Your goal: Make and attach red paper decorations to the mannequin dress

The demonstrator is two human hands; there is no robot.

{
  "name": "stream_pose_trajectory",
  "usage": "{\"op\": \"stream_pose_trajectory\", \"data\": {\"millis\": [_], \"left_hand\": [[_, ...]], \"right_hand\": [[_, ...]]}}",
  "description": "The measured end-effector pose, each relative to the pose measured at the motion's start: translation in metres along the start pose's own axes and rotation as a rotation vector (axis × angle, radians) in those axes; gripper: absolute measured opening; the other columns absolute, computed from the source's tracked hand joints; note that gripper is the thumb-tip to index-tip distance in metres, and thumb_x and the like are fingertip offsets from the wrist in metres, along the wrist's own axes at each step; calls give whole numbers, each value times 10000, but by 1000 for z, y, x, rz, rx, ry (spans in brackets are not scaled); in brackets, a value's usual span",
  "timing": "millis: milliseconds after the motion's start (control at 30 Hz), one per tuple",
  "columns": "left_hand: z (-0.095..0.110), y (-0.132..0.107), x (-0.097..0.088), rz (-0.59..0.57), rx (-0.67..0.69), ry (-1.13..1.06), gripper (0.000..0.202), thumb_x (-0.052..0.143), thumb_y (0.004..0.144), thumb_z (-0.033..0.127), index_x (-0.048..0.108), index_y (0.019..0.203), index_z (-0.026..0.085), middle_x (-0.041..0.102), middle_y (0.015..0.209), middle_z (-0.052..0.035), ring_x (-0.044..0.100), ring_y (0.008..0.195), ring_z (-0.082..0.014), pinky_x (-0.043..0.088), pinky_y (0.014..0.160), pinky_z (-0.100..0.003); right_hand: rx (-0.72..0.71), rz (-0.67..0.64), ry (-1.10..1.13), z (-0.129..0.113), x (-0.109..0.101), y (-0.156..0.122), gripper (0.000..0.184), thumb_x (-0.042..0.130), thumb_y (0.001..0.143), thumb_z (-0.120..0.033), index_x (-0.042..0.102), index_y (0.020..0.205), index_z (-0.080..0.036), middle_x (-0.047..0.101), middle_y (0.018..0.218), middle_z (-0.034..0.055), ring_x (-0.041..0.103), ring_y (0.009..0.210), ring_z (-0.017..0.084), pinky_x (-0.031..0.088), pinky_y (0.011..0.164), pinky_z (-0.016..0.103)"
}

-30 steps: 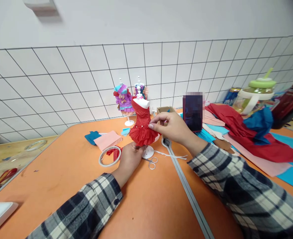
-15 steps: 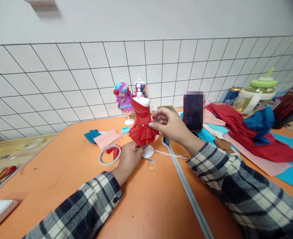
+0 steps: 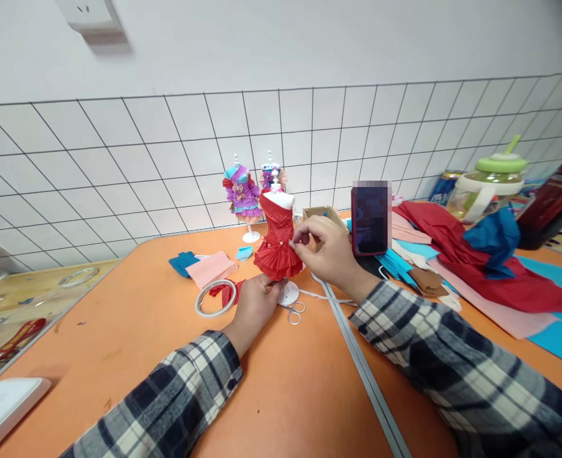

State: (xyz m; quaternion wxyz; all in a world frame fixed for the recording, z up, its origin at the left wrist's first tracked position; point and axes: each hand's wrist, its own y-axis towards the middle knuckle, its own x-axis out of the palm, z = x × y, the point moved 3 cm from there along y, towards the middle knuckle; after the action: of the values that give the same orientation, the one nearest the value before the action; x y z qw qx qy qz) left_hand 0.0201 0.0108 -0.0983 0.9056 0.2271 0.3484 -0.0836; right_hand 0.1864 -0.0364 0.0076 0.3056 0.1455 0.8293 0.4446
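Note:
A small white mannequin in a red paper dress (image 3: 277, 245) stands on a round white base (image 3: 290, 294) on the orange table (image 3: 281, 381). My left hand (image 3: 254, 305) is closed around the stand's stem just under the skirt. My right hand (image 3: 326, 251) pinches the dress at the waist on its right side, thumb and forefinger pressed together. Small scissors (image 3: 294, 312) lie just right of my left hand.
Two more dressed mannequins (image 3: 242, 191) stand behind against the wire grid. A tape roll (image 3: 216, 298), pink paper (image 3: 211, 268), a phone (image 3: 370, 217), a metal ruler (image 3: 361, 369), a green-lidded jug (image 3: 488, 181) and piles of red and blue paper (image 3: 476, 254) lie around.
My right hand has shifted slightly along the dress waist, keeping its pinch. The left hand stays on the stand. The camera view has tilted a little.

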Motion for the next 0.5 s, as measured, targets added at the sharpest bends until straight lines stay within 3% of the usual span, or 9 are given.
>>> {"op": "stream_pose_trajectory", "data": {"millis": [200, 367, 500], "left_hand": [[0, 0, -1, -4, -4, -16, 208, 561, 822, 297, 698, 730, 171, 740, 698, -31, 661, 644, -193, 424, 583, -251], [0, 1, -2, -5, -5, -18, 200, 558, 820, 293, 708, 758, 176, 755, 745, -35, 669, 673, -200, 443, 608, -258], [2, 1, -4, -11, 1, -12, 193, 546, 819, 254, 708, 742, 181, 753, 732, -28, 672, 667, -193, 439, 604, -252]], "right_hand": [[-56, -26, -100, 0, -1, -4, 149, 562, 846, -193, 691, 914, -223, 639, 758, 16, 561, 752, 192, 389, 740, 344], [-81, -36, -124, -1, 0, -7, 169, 573, 819, -219, 657, 965, -221, 657, 817, 27, 575, 781, 204, 399, 772, 356], [-114, 32, -163, -4, 1, -12, 91, 586, 796, -261, 600, 875, -218, 615, 824, 40, 550, 798, 218, 379, 759, 364]]}}
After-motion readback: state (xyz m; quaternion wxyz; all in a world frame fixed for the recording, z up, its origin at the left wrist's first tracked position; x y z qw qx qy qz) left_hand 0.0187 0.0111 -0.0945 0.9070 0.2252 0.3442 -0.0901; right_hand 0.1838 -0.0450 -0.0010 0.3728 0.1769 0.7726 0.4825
